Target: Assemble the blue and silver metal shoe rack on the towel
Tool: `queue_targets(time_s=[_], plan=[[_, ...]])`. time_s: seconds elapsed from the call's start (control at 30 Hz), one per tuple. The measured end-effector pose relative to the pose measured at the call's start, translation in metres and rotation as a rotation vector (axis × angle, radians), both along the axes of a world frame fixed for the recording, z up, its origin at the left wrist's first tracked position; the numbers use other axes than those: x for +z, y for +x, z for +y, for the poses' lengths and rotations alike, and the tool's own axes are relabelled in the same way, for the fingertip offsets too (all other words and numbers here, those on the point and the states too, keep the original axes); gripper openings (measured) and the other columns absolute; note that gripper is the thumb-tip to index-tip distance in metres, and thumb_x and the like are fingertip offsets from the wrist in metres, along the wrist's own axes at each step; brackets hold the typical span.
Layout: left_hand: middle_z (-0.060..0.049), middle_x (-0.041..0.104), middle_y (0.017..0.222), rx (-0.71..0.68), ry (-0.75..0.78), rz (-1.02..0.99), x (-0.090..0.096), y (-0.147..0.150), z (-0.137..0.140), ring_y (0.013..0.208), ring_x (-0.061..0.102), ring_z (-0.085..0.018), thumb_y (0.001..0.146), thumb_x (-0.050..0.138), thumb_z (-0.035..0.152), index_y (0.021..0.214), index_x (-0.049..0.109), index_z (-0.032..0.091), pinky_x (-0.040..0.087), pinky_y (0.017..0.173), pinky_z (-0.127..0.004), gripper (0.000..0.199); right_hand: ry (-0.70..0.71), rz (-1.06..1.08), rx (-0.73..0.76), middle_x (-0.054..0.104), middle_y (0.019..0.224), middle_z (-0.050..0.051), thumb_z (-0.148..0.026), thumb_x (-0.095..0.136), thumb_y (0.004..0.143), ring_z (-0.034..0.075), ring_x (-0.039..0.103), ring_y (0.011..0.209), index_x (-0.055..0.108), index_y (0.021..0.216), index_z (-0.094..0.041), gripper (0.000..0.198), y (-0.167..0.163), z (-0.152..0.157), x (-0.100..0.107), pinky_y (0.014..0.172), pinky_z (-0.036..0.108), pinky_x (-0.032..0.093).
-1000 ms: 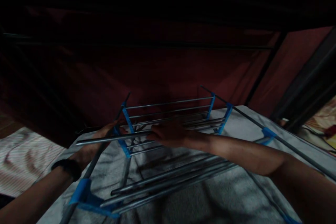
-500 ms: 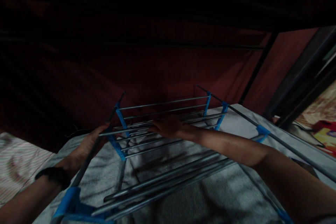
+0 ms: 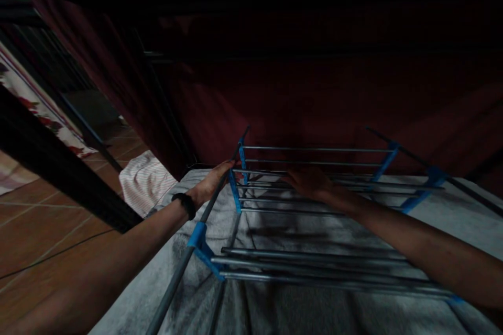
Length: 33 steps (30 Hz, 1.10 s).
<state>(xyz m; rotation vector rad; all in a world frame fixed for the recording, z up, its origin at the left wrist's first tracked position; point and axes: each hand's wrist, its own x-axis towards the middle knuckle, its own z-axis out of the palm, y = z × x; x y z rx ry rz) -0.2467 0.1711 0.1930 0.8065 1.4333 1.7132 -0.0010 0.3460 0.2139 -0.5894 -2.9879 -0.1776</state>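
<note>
A rack (image 3: 291, 275) of grey metal tubes with blue plastic brackets lies across a grey blanket. My left hand (image 3: 214, 182), with a black band at the wrist, is wrapped round the left side tube next to a blue bracket (image 3: 234, 191). Its fingertips are partly hidden behind the tube and bracket. Reaching in from the right, my right hand (image 3: 310, 182) closes over a crosswise rod (image 3: 261, 171) in the rack's far section. Dim light hides most of its fingers. Several loose-looking tubes run across the nearer section.
A dark red cloth (image 3: 294, 104) hangs behind the rack. At left stand a dark post (image 3: 66, 157) and a tiled floor (image 3: 43, 225) with a thin cable (image 3: 58, 254). A striped cloth (image 3: 145, 180) lies beside the blanket (image 3: 275, 314).
The view has swung left, so the rack appears farther right and the tiled floor shows. Both hands stay at about the same places on the rack.
</note>
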Motion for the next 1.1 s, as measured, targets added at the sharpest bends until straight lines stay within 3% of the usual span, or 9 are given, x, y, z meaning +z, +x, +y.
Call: queue_targets(time_s=[0.27, 0.7, 1.0, 1.1], plan=[[-0.007, 0.072, 0.098, 0.009, 0.008, -0.012, 0.003, 0.005, -0.001, 0.073, 0.066, -0.017, 0.078, 0.07, 0.041, 0.107, 0.064, 0.015, 0.052, 0.077, -0.033, 0.041, 0.043, -0.003, 0.024, 0.071, 0.112, 0.014, -0.052, 0.027, 0.1, 0.031, 0.068, 0.099, 0.059, 0.123, -0.019, 0.051, 0.001, -0.003, 0.001, 0.082, 0.04, 0.049], [-0.006, 0.07, 0.091, 0.039, 0.047, -0.061, -0.001, 0.005, 0.001, 0.07, 0.063, -0.015, 0.079, 0.07, 0.035, 0.103, 0.066, 0.014, 0.052, 0.071, -0.03, 0.032, 0.017, 0.031, 0.162, 0.073, 0.104, 0.012, -0.048, 0.031, 0.101, 0.024, 0.068, 0.1, 0.067, 0.107, -0.018, 0.047, -0.004, 0.008, 0.016, 0.085, 0.032, 0.045], [-0.005, 0.069, 0.088, 0.02, 0.05, -0.029, 0.001, 0.011, 0.002, 0.071, 0.061, -0.014, 0.079, 0.07, 0.04, 0.101, 0.065, 0.015, 0.051, 0.074, -0.03, 0.034, -0.149, -0.002, 0.159, 0.074, 0.102, 0.01, -0.051, 0.031, 0.1, 0.023, 0.069, 0.093, 0.071, 0.102, -0.02, 0.05, -0.008, 0.015, 0.013, 0.077, 0.029, 0.046], [-0.006, 0.07, 0.094, 0.02, 0.016, 0.005, 0.003, 0.013, 0.001, 0.074, 0.063, -0.016, 0.079, 0.069, 0.045, 0.101, 0.066, 0.016, 0.052, 0.078, -0.033, 0.037, -0.138, 0.021, 0.149, 0.073, 0.103, 0.011, -0.05, 0.032, 0.1, 0.025, 0.068, 0.097, 0.07, 0.105, -0.019, 0.05, -0.009, 0.014, 0.011, 0.08, 0.031, 0.046]])
